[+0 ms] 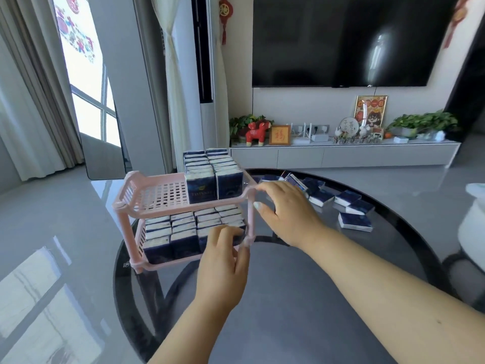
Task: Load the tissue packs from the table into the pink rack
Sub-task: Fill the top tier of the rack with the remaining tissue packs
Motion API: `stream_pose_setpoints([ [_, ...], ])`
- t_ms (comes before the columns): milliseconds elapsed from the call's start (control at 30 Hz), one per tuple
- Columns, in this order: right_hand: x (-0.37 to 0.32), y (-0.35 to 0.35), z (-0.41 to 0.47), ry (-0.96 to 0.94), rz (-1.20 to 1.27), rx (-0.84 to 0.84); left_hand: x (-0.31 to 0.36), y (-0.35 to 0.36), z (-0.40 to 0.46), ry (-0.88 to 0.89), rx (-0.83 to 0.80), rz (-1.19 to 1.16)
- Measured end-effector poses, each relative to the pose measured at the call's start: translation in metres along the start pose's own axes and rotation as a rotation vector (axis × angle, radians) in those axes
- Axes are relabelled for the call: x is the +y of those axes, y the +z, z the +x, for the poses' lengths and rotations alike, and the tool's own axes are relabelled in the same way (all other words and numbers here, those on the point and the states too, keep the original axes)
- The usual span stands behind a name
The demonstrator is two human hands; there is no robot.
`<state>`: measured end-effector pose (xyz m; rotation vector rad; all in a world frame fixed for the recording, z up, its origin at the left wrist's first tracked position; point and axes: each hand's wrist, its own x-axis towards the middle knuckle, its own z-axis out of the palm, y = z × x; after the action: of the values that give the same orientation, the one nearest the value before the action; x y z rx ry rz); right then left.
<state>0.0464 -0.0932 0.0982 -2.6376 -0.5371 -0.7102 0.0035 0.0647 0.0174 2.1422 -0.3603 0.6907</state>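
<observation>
The pink rack (157, 195) stands on the round glass table (301, 285), its lower tier full of blue tissue packs (170, 237), the upper tier's right part filled. Left hand (223, 261) pinches the rack's near right leg; right hand (286, 214), fingers loosely spread, touches the upper corner. Loose packs (346, 203) lie far right on the table

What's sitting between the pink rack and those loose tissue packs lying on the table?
In the head view, the right hand lies between the pink rack and the loose tissue packs, its fingers touching the rack's corner post.
</observation>
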Motion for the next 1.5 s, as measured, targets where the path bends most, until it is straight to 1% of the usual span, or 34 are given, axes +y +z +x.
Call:
stream_pose_setpoints([
  [67, 0.027, 0.006, -0.015, 0.113, 0.000, -0.046, 0.002, 0.018, -0.008, 0.010, -0.159, 0.039],
  [133, 0.057, 0.012, -0.030, 0.233, 0.000, -0.087, 0.003, 0.034, -0.015, 0.015, -0.284, 0.072],
  [233, 0.105, 0.018, -0.051, 0.405, -0.009, -0.120, 0.006, 0.051, -0.022, 0.021, -0.398, 0.098],
  [333, 0.150, 0.022, -0.066, 0.579, 0.028, -0.075, 0.007, 0.064, -0.022, 0.017, -0.465, 0.100],
  [400, 0.175, 0.022, -0.070, 0.654, 0.021, -0.011, 0.008, 0.073, -0.015, 0.009, -0.505, 0.111],
  [500, 0.207, 0.022, -0.066, 0.726, -0.060, 0.089, 0.008, 0.090, 0.001, -0.056, -0.575, 0.111],
  [633, 0.248, 0.022, -0.048, 0.807, -0.110, 0.180, 0.007, 0.122, 0.029, -0.102, -0.663, 0.141],
  [700, 0.269, 0.021, -0.036, 0.836, -0.106, 0.185, 0.005, 0.139, 0.046, -0.165, -0.656, 0.130],
  [800, 0.301, 0.022, -0.017, 0.880, -0.088, 0.112, 0.000, 0.161, 0.066, -0.219, -0.618, 0.135],
  [867, 0.321, 0.027, -0.004, 0.888, -0.068, 0.039, -0.005, 0.171, 0.076, -0.213, -0.583, 0.162],
  [933, 0.335, 0.035, 0.009, 0.877, -0.015, -0.075, -0.010, 0.177, 0.084, -0.223, -0.540, 0.157],
  [1000, 0.341, 0.044, 0.022, 0.854, 0.022, -0.205, -0.015, 0.179, 0.090, -0.265, -0.494, 0.108],
  [1100, 0.339, 0.055, 0.035, 0.777, -0.030, -0.358, -0.019, 0.178, 0.095, -0.338, -0.420, -0.008],
  [1267, 0.313, 0.072, 0.037, 0.577, -0.096, -0.382, -0.019, 0.178, 0.097, -0.359, -0.330, -0.111],
  [1500, 0.247, 0.075, 0.009, 0.420, -0.059, -0.415, -0.018, 0.178, 0.095, -0.348, -0.253, -0.190],
])
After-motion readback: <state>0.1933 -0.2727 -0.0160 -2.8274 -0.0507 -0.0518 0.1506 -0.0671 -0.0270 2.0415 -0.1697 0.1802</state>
